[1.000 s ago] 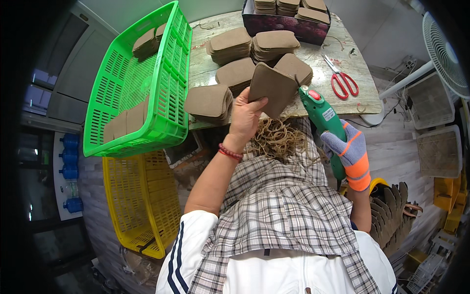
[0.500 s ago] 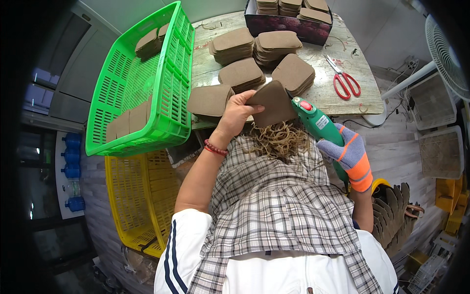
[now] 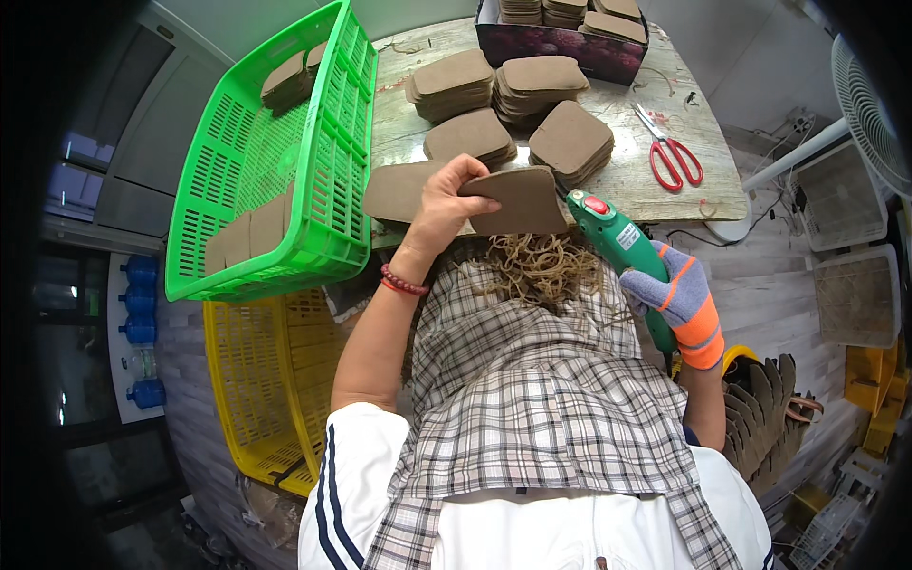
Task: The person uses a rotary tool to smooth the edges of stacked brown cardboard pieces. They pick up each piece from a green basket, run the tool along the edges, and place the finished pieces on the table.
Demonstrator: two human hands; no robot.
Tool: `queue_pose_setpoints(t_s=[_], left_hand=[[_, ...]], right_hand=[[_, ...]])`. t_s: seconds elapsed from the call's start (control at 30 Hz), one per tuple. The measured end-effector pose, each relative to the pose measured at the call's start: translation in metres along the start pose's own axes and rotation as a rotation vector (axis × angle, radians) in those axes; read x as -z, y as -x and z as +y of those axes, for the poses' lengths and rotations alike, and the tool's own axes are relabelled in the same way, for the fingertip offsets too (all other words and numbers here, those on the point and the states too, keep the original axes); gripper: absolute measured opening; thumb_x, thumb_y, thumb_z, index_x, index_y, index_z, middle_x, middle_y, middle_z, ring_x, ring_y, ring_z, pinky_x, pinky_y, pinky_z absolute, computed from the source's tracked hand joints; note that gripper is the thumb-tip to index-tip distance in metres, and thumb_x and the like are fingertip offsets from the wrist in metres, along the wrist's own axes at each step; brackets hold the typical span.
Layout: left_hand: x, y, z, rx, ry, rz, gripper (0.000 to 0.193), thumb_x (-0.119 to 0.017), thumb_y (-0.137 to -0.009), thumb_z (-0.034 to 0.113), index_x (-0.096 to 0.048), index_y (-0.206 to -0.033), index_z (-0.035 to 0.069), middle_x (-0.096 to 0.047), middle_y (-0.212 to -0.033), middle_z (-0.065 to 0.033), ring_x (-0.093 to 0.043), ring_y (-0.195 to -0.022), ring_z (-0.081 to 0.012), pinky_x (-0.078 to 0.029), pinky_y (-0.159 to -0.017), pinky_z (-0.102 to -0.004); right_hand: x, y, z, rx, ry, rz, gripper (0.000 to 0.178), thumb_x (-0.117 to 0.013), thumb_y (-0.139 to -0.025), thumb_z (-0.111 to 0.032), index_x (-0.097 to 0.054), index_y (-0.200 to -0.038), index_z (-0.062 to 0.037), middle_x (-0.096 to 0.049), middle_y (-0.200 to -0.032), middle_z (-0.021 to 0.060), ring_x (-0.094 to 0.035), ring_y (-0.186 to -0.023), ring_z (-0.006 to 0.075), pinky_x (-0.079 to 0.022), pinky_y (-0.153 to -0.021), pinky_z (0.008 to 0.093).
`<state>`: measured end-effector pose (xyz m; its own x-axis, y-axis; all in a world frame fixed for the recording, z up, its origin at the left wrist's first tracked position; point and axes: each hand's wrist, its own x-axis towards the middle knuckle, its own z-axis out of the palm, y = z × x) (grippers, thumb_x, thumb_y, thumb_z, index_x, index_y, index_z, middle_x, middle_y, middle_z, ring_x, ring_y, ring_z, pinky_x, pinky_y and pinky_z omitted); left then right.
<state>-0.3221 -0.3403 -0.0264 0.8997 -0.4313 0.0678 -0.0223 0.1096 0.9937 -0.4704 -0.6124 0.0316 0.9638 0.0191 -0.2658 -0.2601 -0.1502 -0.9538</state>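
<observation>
Between the thumb and fingers of my bare left hand (image 3: 450, 207) is a brown fabric pad (image 3: 518, 201) with rounded corners, held above my lap. My right hand (image 3: 673, 291), in a grey and orange glove, is wrapped round a green handheld electric cutter (image 3: 617, 237) with a red button. The cutter's head sits at the pad's right edge; its blade is mostly hidden there. A tangle of thin brown trimmings (image 3: 541, 269) lies on my checked apron (image 3: 541, 399) below the pad. Beyond my left hand, a pad stack (image 3: 404, 188) lies at the table's near edge.
Several pad stacks (image 3: 468, 136) and red-handled scissors (image 3: 671, 157) lie on the table (image 3: 698, 195). A dark box (image 3: 560, 49) of pads stands at the back. The green crate (image 3: 328, 204) is at left, above a yellow crate (image 3: 252, 399). At right stands a white fan (image 3: 869, 109).
My left hand has turned the pad, so its long side now lies nearly level and its top edge is lower. The right hand and cutter have barely shifted.
</observation>
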Motion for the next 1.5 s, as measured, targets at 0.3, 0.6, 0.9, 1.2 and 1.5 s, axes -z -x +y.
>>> queue_pose_setpoints(t_s=[0.3, 0.6, 0.9, 1.2, 1.5], left_hand=[[0.020, -0.003, 0.003, 0.004, 0.023, -0.027, 0.020, -0.066, -0.072, -0.009, -0.061, -0.086, 0.004, -0.063, -0.082, -0.0001, -0.059, -0.074, -0.0069, -0.049, -0.070, -0.0216], [0.018, -0.006, 0.022, 0.013, -0.184, -0.115, 0.027, -0.065, -0.073, -0.008, -0.057, -0.094, 0.005, -0.060, -0.089, 0.0014, -0.056, -0.083, -0.0055, -0.046, -0.075, -0.0191], [0.006, -0.008, 0.022, 0.072, -0.103, -0.172, 0.044, -0.067, -0.068, -0.013, -0.050, -0.106, 0.003, -0.059, -0.094, -0.0023, -0.059, -0.087, -0.0085, -0.049, -0.076, -0.0217], [-0.023, -0.007, 0.045, 0.129, -0.288, -0.398, 0.087, -0.066, -0.063, -0.016, -0.032, -0.140, 0.004, -0.053, -0.118, -0.0080, -0.058, -0.087, -0.0098, -0.050, -0.079, -0.0242], [-0.028, -0.013, 0.028, 0.163, -0.411, -0.494, 0.097, -0.071, -0.056, -0.012, -0.032, -0.142, 0.006, -0.044, -0.134, -0.0047, -0.055, -0.096, -0.0110, -0.048, -0.083, -0.0265]], right_hand=[[-0.004, -0.003, 0.000, -0.068, -0.045, -0.060, 0.032, -0.073, -0.077, -0.020, -0.061, -0.099, -0.0007, -0.058, -0.067, -0.0007, -0.050, -0.055, 0.0040, -0.040, -0.048, 0.0195], [-0.002, -0.004, 0.004, -0.053, 0.049, -0.120, 0.034, -0.073, -0.077, -0.023, -0.061, -0.101, -0.0019, -0.059, -0.069, -0.0011, -0.050, -0.057, 0.0033, -0.041, -0.051, 0.0197], [-0.005, -0.006, 0.010, -0.002, 0.127, -0.124, 0.039, -0.075, -0.076, -0.025, -0.062, -0.104, -0.0022, -0.059, -0.069, -0.0014, -0.050, -0.056, 0.0028, -0.041, -0.051, 0.0195], [-0.007, -0.008, 0.012, 0.034, 0.095, -0.123, 0.041, -0.076, -0.075, -0.027, -0.061, -0.104, -0.0022, -0.060, -0.069, -0.0006, -0.051, -0.055, 0.0031, -0.041, -0.050, 0.0201], [-0.010, -0.012, 0.013, 0.098, 0.038, -0.127, 0.042, -0.076, -0.075, -0.024, -0.061, -0.107, -0.0009, -0.062, -0.073, 0.0002, -0.052, -0.059, 0.0039, -0.043, -0.053, 0.0202]])
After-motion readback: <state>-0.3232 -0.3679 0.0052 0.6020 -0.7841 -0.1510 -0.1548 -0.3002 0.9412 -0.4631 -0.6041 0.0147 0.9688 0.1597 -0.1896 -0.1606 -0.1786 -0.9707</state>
